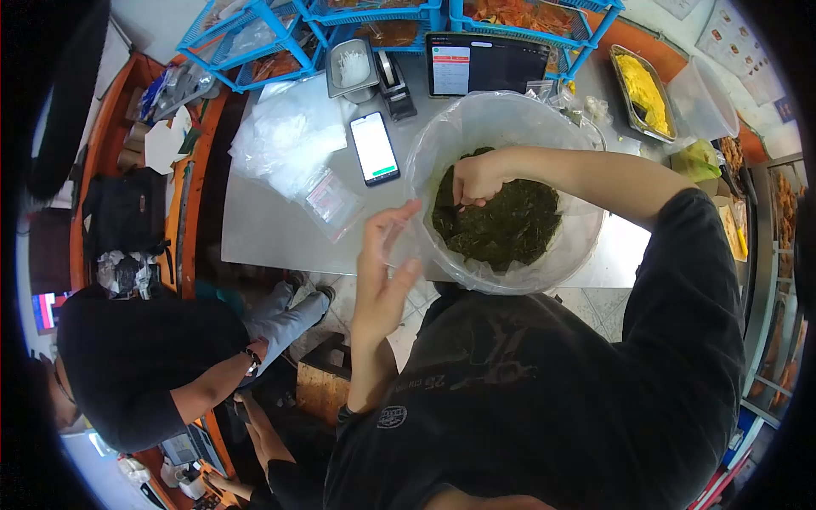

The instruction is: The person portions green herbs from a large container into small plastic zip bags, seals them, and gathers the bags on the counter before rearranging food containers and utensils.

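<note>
Black shirt (518, 382), right hand (478, 180) at green herbs (506, 225) (left hand (382, 285) touching clear plastic (393, 241)).

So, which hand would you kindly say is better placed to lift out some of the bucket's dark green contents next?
Probably the right hand: it is inside the bucket, at the dark green contents. The left hand is outside, beside it, seemingly holding clear plastic.

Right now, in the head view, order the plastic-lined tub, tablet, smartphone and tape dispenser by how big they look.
Plastic-lined tub
Tablet
Smartphone and tape dispenser: too alike to rank
</note>
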A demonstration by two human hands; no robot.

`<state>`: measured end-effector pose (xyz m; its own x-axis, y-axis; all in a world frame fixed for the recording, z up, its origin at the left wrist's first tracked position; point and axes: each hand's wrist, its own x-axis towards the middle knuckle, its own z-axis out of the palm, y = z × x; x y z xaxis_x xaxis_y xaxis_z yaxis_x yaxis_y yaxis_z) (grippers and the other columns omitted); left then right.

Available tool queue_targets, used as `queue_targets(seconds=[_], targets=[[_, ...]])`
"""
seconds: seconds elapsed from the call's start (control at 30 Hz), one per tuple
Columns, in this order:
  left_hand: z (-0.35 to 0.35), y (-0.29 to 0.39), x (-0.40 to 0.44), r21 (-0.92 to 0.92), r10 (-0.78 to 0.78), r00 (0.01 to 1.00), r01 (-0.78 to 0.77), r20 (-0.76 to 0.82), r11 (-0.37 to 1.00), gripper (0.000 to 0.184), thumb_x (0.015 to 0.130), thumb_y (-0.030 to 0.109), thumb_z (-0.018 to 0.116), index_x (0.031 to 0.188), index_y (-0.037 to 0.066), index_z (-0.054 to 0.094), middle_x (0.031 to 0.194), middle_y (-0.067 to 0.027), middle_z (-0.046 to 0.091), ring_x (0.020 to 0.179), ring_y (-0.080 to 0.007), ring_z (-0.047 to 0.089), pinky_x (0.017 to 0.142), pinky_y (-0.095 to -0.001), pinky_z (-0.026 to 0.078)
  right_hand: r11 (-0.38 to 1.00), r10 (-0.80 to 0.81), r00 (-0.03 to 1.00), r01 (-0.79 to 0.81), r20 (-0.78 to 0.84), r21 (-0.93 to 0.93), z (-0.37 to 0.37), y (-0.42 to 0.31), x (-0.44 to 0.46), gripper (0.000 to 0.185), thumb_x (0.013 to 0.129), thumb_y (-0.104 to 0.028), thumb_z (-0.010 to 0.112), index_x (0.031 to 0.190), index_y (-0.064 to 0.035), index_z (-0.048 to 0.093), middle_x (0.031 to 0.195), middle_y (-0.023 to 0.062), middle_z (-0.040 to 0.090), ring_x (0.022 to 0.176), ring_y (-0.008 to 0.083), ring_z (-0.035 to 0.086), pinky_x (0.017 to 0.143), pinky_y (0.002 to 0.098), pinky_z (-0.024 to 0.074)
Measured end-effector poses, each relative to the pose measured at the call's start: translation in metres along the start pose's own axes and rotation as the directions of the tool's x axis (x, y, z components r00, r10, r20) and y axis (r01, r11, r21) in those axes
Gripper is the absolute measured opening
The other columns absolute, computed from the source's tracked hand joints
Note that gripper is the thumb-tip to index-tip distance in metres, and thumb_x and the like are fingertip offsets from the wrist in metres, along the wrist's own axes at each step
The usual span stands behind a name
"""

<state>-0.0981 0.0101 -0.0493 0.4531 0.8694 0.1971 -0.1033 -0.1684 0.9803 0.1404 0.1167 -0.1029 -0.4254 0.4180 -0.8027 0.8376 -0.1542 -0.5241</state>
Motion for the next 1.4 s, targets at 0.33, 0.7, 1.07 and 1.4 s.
queue_targets(seconds=[0.33, 0.7, 1.07, 1.4], targets=[[0.037, 0.031, 0.042, -0.169, 0.091, 0.993, -0.102, -0.074, 0.980, 0.051, 0.083, 0.014, 0.062, 0.128, 0.002, 0.040, 0.114, -0.0143, 0.054, 0.113, -0.0238, 0.050, 0.104, -0.0385, 0.031, 0.966, -0.159, 0.949, 0.206, -0.271, 0.155, -0.027, 0.016, -0.140, 0.027, 0.080, -0.007, 0.054, 0.101, 0.0019, 0.068, 0.059, 0.0009, 0.055, 0.050, 0.0070, 0.047, 0.046, 0.0231, 0.0353], [0.085, -0.001, 0.088, -0.135, -0.214, 0.939, 0.256, 0.268, 0.957, 0.047, 0.085, 0.014, 0.067, 0.124, 0.000, 0.045, 0.107, -0.0080, 0.055, 0.104, -0.0152, 0.052, 0.090, -0.0291, 0.042, 0.923, -0.344, 0.650, 0.367, -0.678, -0.116, -0.003, 0.017, -0.220, 0.022, 0.084, -0.006, 0.055, 0.099, 0.0010, 0.069, 0.059, 0.0054, 0.057, 0.056, 0.0115, 0.053, 0.055, 0.0275, 0.0438], [0.085, 0.005, 0.077, -0.234, -0.197, 0.947, 0.257, 0.253, 0.938, 0.049, 0.085, 0.002, 0.060, 0.130, 0.005, 0.040, 0.113, -0.0055, 0.052, 0.107, -0.0132, 0.051, 0.090, -0.0273, 0.042, 0.890, -0.440, 0.255, 0.247, -0.861, -0.382, 0.070, -0.002, -0.213, 0.014, 0.078, -0.007, 0.061, 0.088, -0.0003, 0.068, 0.079, 0.0174, 0.062, 0.074, 0.0357, 0.061, 0.067, 0.0438, 0.0486], [0.090, 0.017, 0.050, 0.435, 0.170, 0.985, -0.142, -0.025, 0.889, 0.062, 0.080, 0.008, 0.065, 0.132, 0.001, 0.031, 0.113, -0.0153, 0.042, 0.105, -0.0267, 0.046, 0.092, -0.0364, 0.039, 0.800, -0.563, 0.124, 0.330, -0.817, -0.501, 0.078, 0.002, -0.185, 0.017, 0.077, -0.007, 0.065, 0.092, -0.0007, 0.069, 0.087, 0.0156, 0.061, 0.084, 0.0343, 0.060, 0.075, 0.0401, 0.0486]])
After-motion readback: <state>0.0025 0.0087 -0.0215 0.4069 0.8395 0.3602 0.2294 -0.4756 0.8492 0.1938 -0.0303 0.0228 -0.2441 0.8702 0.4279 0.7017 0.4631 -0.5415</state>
